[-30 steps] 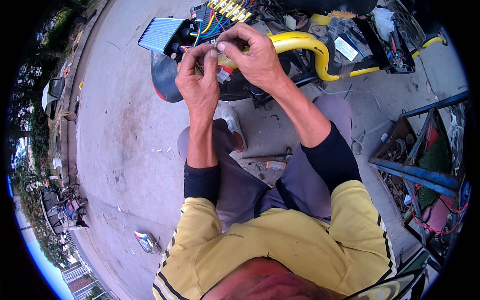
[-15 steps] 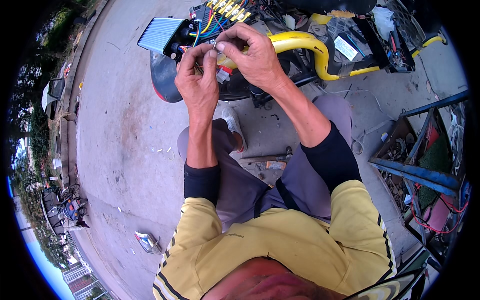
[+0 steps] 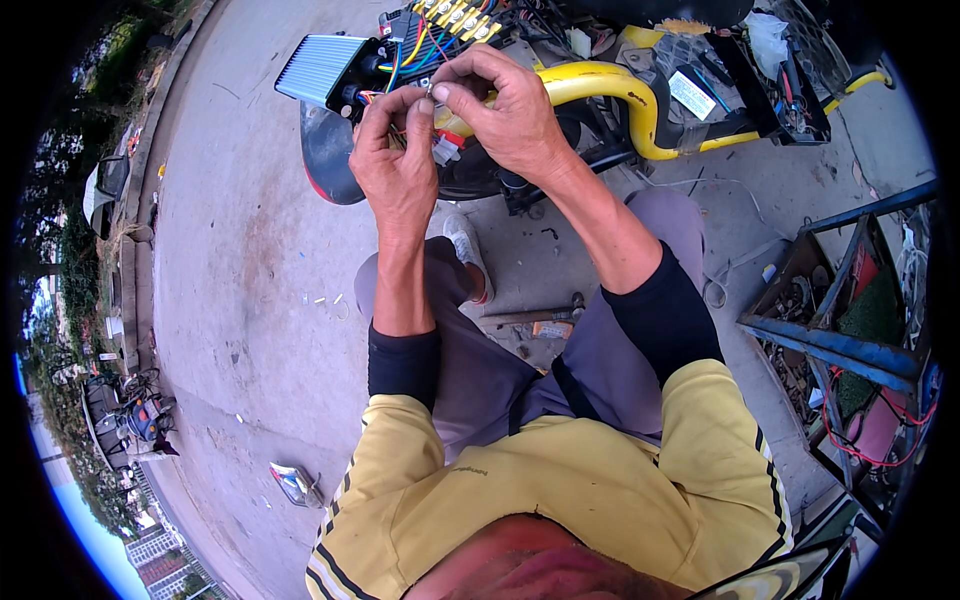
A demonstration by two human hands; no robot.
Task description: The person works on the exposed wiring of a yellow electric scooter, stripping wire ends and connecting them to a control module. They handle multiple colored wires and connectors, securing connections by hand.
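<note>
My left hand [image 3: 395, 160] and my right hand [image 3: 515, 115] meet at their fingertips, both closed in a pinch. Something tiny and greyish sits between them, too small to make out. Coloured wires [image 3: 412, 55] run just beyond the fingers, a thin red one passing close by the right hand. Left of them is a finned silver controller box [image 3: 322, 70] with cable plugs on its side. A red and white connector [image 3: 447, 148] hangs beneath the pinched fingers, beside the yellow frame tube [image 3: 600, 80] of a partly stripped vehicle.
A yellow terminal strip [image 3: 458, 18] lies at the top among more wiring. On the right stands a blue metal rack [image 3: 840, 350] with parts and red cable. A hammer-like tool [image 3: 530, 317] rests on the concrete between my legs. A parked tricycle [image 3: 130, 420] is at far left.
</note>
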